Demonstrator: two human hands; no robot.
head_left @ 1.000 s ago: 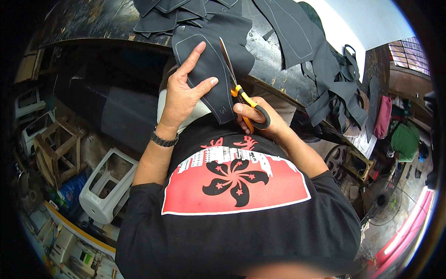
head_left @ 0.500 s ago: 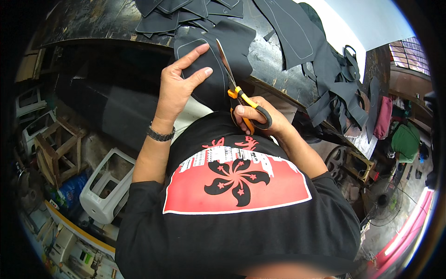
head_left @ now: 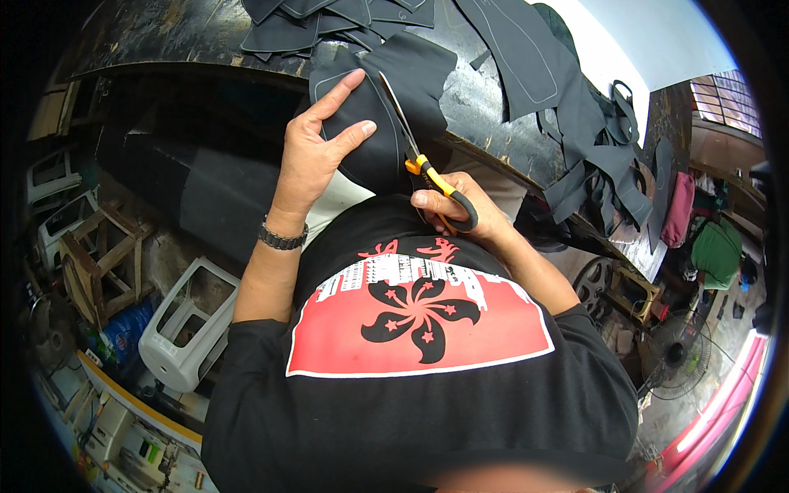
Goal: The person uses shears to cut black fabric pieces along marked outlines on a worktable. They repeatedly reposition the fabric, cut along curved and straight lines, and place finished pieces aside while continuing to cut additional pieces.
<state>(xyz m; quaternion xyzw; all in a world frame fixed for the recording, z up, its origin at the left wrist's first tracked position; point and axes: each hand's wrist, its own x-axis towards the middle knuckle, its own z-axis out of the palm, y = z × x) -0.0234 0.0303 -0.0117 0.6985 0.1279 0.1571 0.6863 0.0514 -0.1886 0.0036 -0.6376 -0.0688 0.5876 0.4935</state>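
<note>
A dark, scuffed counter (head_left: 205,33) is carrying a heap of cut black fabric panels (head_left: 329,16) along its far side. The left hand (head_left: 316,152) is lying open, fingers spread, pressing a black fabric piece with a pale chalk outline (head_left: 370,123) that is hanging over the counter's near edge. The right hand (head_left: 460,209) is gripping the orange-and-black-handled scissors (head_left: 427,168), blades running along the piece's right side. More black strips (head_left: 592,156) are trailing off the right end. Below left, white plastic stools (head_left: 185,324) and a wooden stool (head_left: 103,255) are standing on the cluttered floor.
</note>
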